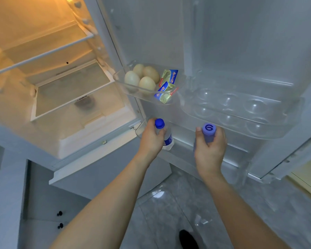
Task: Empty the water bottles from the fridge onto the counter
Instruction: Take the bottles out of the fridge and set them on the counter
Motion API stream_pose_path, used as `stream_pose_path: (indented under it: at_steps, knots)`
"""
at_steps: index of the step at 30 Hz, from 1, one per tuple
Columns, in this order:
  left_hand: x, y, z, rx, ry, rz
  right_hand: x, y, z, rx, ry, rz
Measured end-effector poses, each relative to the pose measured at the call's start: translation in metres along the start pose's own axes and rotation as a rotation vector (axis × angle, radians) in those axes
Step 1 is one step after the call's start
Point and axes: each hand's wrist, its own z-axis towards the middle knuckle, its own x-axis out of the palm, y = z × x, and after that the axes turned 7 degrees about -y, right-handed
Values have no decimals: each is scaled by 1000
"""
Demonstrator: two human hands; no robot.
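your left hand [151,139] grips a clear plastic bottle with a blue cap [166,135]; your right hand [209,150] wraps a lilac-capped bottle [209,134], both at the door's lower shelf (eggs [142,78] in the clear tray [133,89] above).

1. A clear bottle with a blue cap [159,123] is gripped by the left hand [151,139] at the fridge door's lower shelf [237,151].
2. A purple-capped bottle [209,131] is gripped by the right hand [210,150].
3. Four eggs [142,78] and two butter packets [166,86] are held in the door bin [118,79] above.

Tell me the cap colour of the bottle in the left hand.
Blue cap, seen in the head view.
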Motion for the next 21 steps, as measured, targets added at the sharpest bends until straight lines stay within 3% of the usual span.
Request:
stream_pose_path:
  at_steps: [8, 21]
  knots:
    - [-37, -3, -17, -28, -287, -376, 17, 40, -15, -78, 25, 153]
    - [-139, 43, -81, -117, -786, -440, 67, 88, -87, -412, 499, 440]
